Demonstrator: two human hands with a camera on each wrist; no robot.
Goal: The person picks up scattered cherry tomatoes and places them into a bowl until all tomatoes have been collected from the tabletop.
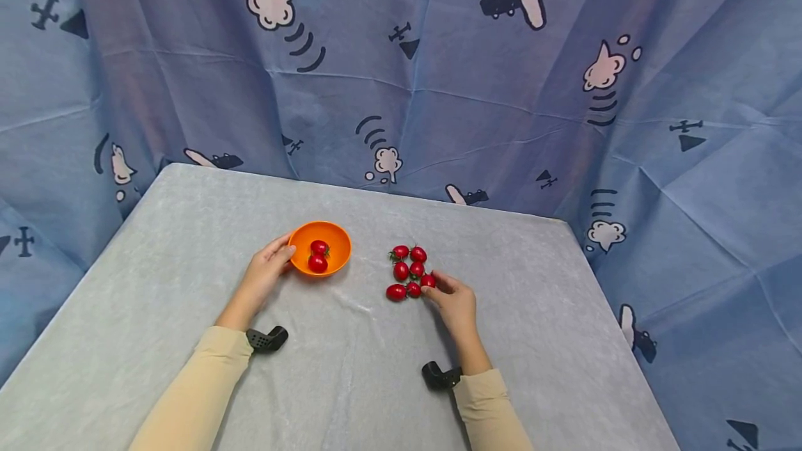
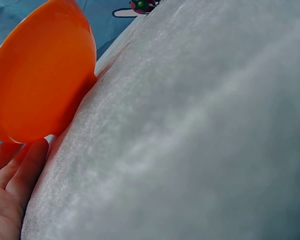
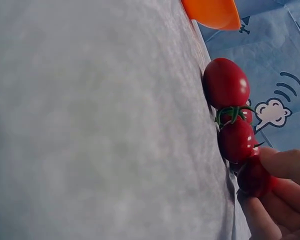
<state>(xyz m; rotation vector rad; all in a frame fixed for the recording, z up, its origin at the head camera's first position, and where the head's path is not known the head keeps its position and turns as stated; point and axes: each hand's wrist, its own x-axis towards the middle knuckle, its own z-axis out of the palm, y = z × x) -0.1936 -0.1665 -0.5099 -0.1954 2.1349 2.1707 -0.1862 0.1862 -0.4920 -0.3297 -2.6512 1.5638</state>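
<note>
An orange bowl (image 1: 335, 239) (image 2: 40, 70) stands on the grey table with two cherry tomatoes (image 1: 318, 255) inside. My left hand (image 1: 282, 249) (image 2: 20, 170) rests against the bowl's left outer wall with relaxed fingers, the thumb near the rim. To the right, several loose cherry tomatoes (image 1: 406, 268) (image 3: 226, 82) lie in a cluster. My right hand (image 1: 432, 285) (image 3: 262, 182) pinches the nearest tomato (image 1: 428, 280) (image 3: 251, 175) at the cluster's lower right corner between thumb and fingertips; it still touches the cloth.
The grey cloth-covered table (image 1: 351, 367) ends at a blue curtain (image 1: 438, 75) with plane and cloud prints at the back and both sides. Black wrist mounts (image 1: 267, 338) (image 1: 441, 376) sit by my cream sleeves.
</note>
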